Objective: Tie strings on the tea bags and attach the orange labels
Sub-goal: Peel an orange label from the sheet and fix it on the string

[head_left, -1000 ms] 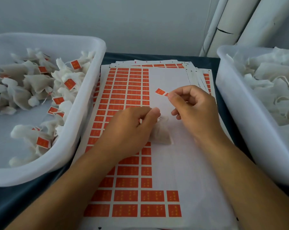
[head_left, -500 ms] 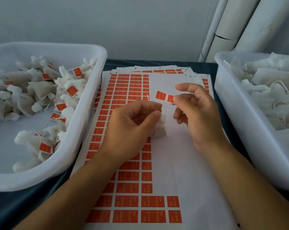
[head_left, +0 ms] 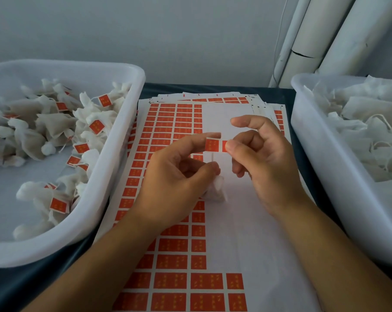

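Left hand (head_left: 177, 176) rose to label (head_left: 213, 145) | long axis sideways | both hands pinch it, right hand (head_left: 260, 158)

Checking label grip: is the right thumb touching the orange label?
Touching. The head view shows the right hand with its thumb tip overlapping the right end of the orange label, no gap.

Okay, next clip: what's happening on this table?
A person is labelling tea bags. The right hand pinches an orange label by one end, while the left hand holds a tea bag with its string up under the label. Labelled bags lie in the left tub, unlabelled ones in the right tub.
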